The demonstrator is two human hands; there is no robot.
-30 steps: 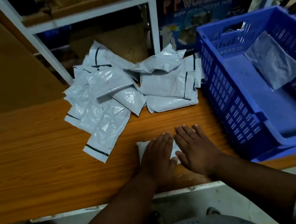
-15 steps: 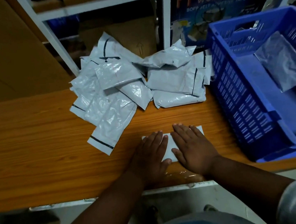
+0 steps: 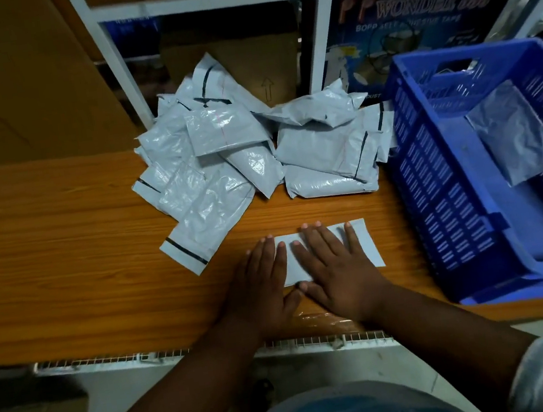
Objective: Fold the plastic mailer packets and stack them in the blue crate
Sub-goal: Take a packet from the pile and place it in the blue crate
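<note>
Pressing flat, I'm holding both palms open on the packet: left hand on its left end, right hand mid-sheet. It's looking thin, limp and slick; I'm judging its free right edge the best pinch point before the crate.

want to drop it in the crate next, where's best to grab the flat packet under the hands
Probably by its right short edge. The folded packet lies flat on the wooden table, pressed by the left hand and right hand, and only that end pokes out bare. It also faces the blue crate. Slide a thumb under from the right and pinch across the fold so it stays closed.
</note>
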